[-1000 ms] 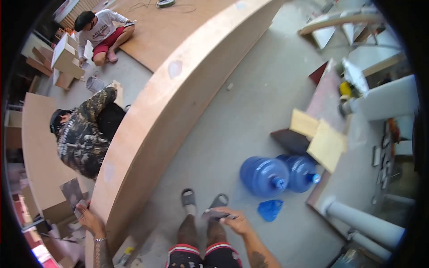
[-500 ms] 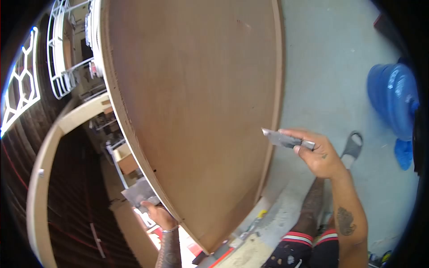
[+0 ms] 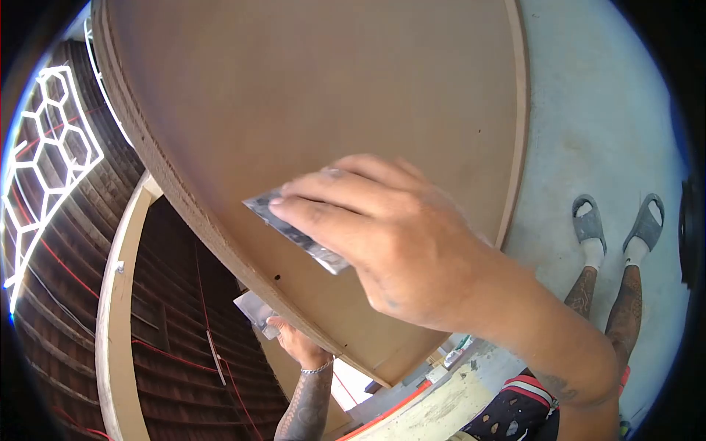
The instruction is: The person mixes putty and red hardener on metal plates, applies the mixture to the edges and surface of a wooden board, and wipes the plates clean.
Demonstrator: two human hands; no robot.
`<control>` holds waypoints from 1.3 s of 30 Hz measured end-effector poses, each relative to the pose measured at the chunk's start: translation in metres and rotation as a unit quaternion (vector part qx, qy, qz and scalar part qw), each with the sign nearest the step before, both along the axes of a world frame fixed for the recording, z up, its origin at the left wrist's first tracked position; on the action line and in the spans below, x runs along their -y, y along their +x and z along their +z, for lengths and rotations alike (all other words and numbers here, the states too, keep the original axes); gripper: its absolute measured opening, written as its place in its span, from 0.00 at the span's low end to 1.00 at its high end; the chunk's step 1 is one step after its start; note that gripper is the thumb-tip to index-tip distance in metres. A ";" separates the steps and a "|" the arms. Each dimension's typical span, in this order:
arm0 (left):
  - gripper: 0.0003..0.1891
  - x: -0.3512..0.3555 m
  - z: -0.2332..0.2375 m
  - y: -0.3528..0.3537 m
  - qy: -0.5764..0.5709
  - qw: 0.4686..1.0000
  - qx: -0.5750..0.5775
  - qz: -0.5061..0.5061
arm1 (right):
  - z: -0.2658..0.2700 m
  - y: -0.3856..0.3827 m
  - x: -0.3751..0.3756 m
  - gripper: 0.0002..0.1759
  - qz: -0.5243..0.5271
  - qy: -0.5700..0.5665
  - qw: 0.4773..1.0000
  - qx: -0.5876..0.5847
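A large brown wooden panel (image 3: 331, 95) with a raised edge strip fills the middle of the head view. My right hand (image 3: 401, 239) is closed on a putty knife (image 3: 312, 248), its smeared blade turned toward the panel's left edge and overlapping the panel face. Beyond that left edge, lower down, my left hand (image 3: 296, 344) grips a second, wide metal putty knife (image 3: 254, 309) near the panel's rim. Between the two blades a small dark hole (image 3: 277, 278) shows in the panel near the edge.
A cream curved frame (image 3: 116, 316) stands left, before dark corrugated boards. White hexagonal lights (image 3: 55, 162) glow at far left. A paint-spotted pale surface (image 3: 434, 404) with a red strip lies below the panel. My sandalled feet (image 3: 588, 220) stand on the grey floor at right.
My right hand has moved left with its putty knife, from beside the panel's right edge to over its face. The view has tilted and shifted; my left hand still holds its knife.
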State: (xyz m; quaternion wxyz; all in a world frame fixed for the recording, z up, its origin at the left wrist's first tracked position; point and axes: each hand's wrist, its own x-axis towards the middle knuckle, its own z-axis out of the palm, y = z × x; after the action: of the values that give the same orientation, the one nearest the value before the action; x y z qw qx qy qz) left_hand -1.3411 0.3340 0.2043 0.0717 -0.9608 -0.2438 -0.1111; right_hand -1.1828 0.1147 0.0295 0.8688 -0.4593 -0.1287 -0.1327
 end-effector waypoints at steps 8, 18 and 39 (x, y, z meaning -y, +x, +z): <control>0.35 0.002 0.002 0.002 -0.263 0.927 0.204 0.171 | 0.027 0.010 -0.016 0.23 -0.069 -0.094 0.993 0.029; 0.36 0.007 -0.002 0.003 -0.289 0.919 0.227 0.144 | 0.044 -0.017 -0.060 0.28 -0.135 -0.126 0.983 -0.012; 0.34 0.010 -0.003 0.007 -0.287 0.934 0.184 0.109 | 0.042 0.015 -0.025 0.11 -0.134 -0.140 0.981 -0.003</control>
State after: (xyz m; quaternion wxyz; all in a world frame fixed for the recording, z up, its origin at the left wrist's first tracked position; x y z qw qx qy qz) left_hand -1.3342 0.3238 0.2008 -0.2417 -0.8706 -0.3777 -0.2023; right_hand -1.1680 0.1394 0.0718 0.7708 -0.5898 -0.0808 -0.2269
